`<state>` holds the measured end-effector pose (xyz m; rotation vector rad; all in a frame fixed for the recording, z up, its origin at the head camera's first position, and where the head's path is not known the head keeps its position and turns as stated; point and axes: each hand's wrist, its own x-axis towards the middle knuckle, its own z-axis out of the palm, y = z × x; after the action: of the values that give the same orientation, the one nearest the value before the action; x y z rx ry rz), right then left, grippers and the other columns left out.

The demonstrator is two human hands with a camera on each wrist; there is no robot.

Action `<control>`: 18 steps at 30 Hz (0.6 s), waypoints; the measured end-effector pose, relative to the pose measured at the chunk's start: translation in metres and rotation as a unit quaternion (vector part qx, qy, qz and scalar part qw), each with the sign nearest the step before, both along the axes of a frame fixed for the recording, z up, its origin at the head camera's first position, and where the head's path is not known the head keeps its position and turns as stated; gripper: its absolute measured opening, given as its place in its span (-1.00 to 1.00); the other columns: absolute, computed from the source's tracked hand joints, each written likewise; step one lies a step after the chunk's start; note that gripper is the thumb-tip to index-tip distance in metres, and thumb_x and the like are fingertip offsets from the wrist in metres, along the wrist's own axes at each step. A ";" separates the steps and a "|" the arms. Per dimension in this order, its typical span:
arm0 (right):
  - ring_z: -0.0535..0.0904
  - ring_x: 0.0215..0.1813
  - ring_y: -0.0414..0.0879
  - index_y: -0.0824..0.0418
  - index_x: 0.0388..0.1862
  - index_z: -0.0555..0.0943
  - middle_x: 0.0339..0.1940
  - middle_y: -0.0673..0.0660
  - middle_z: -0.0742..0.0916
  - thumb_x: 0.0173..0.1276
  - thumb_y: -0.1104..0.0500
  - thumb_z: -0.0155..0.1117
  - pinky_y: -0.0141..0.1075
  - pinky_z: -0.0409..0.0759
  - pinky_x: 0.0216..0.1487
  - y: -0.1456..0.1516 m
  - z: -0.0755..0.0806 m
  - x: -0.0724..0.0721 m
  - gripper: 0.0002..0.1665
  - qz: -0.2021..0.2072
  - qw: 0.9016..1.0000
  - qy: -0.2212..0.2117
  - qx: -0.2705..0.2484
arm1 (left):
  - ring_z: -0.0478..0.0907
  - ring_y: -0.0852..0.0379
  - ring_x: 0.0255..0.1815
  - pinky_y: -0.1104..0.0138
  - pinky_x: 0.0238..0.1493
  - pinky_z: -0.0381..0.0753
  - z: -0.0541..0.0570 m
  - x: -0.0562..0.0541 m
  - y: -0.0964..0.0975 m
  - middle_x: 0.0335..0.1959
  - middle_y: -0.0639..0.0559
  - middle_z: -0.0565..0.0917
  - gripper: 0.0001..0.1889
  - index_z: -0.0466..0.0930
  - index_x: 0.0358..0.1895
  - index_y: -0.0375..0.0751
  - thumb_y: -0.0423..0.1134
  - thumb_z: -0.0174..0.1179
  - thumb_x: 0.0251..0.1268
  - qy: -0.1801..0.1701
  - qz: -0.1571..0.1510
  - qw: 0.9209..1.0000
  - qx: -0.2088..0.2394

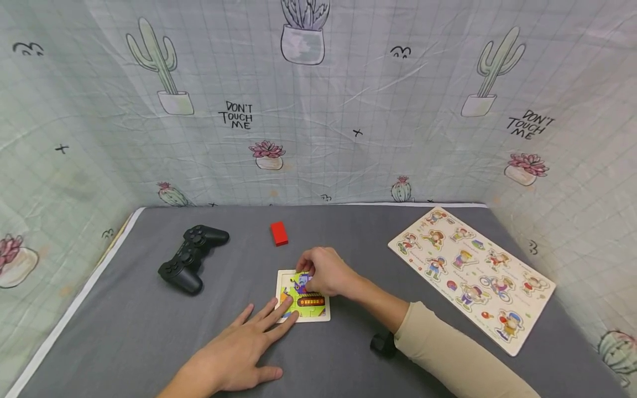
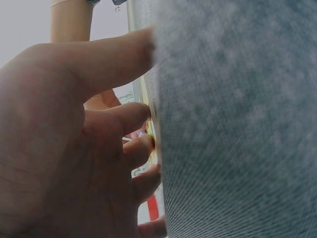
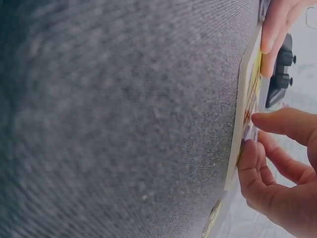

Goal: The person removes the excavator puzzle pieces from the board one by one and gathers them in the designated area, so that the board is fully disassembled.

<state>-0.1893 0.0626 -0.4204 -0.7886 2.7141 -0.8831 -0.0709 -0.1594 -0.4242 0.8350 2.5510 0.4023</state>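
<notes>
A small square jigsaw puzzle (image 1: 311, 302) with a yellow-green picture of a tracked vehicle lies in a pale tray (image 1: 314, 319) on the grey table. My left hand (image 1: 239, 345) rests its spread, fairly straight fingertips on the puzzle's left side. Over the upper part, my right hand (image 1: 325, 272) pinches a purple-and-yellow puzzle piece (image 1: 301, 281) between thumb and fingers. From the right wrist view, those fingertips (image 3: 249, 148) are right at the puzzle's surface; how far the piece sits in its place cannot be told. The right hand hides the puzzle's upper right corner.
A red block (image 1: 279, 234) lies behind the puzzle. The black game controller (image 1: 191, 258) is to the left. On the right lies a large wooden board (image 1: 533, 309) with several cartoon figures. A small black object (image 1: 383, 345) shows beside the right sleeve (image 1: 448, 351). Patterned cloth walls surround the table.
</notes>
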 end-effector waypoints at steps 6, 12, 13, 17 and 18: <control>0.55 -0.31 -0.21 0.19 -0.20 0.78 -0.33 0.04 0.75 0.05 0.39 0.58 -0.40 0.59 -0.24 0.000 0.001 0.000 -0.70 -0.007 1.000 -0.019 -0.010 | -0.09 -0.06 0.76 -0.31 0.61 0.05 -0.001 0.001 -0.002 0.76 0.19 -0.12 -0.03 0.09 0.69 0.19 0.27 0.35 0.28 0.004 -0.003 1.000 -0.001; 0.55 -0.30 -0.20 0.19 -0.21 0.78 -0.32 0.06 0.75 0.09 0.39 0.58 -0.41 0.58 -0.24 0.004 0.005 -0.001 -0.72 -0.013 0.999 -0.031 -0.019 | -0.10 -0.07 0.76 -0.32 0.61 0.04 -0.001 0.000 -0.001 0.76 0.21 -0.13 -0.03 0.09 0.69 0.20 0.27 0.36 0.27 0.005 -0.001 1.000 0.001; 0.55 -0.29 -0.20 0.19 -0.21 0.78 -0.32 0.07 0.75 0.09 0.40 0.58 -0.41 0.58 -0.24 0.005 0.005 -0.001 -0.72 -0.014 0.999 -0.032 -0.020 | -0.10 -0.07 0.76 -0.32 0.61 0.04 -0.001 0.000 -0.001 0.76 0.22 -0.13 -0.02 0.09 0.69 0.20 0.27 0.36 0.27 0.003 -0.001 1.000 0.000; 0.56 -0.28 -0.20 0.19 -0.20 0.78 -0.31 0.06 0.75 0.10 0.41 0.57 -0.40 0.60 -0.25 0.009 0.007 -0.002 -0.72 -0.016 0.999 -0.034 -0.020 | -0.11 -0.07 0.76 -0.32 0.61 0.02 -0.001 0.000 0.000 0.76 0.22 -0.14 -0.03 0.08 0.69 0.21 0.28 0.35 0.28 -0.004 0.001 1.000 -0.004; 0.56 -0.28 -0.20 0.19 -0.20 0.78 -0.31 0.06 0.75 0.10 0.42 0.56 -0.40 0.60 -0.25 0.011 0.007 -0.003 -0.72 -0.018 0.999 -0.035 -0.020 | -0.12 -0.07 0.76 -0.33 0.61 0.02 -0.001 0.000 0.000 0.76 0.22 -0.14 -0.03 0.08 0.69 0.21 0.28 0.34 0.28 -0.005 0.001 1.000 -0.006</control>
<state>-0.1919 0.0732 -0.4136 -0.7055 2.6657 -0.9576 -0.0714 -0.1593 -0.4250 0.8248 2.5422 0.3912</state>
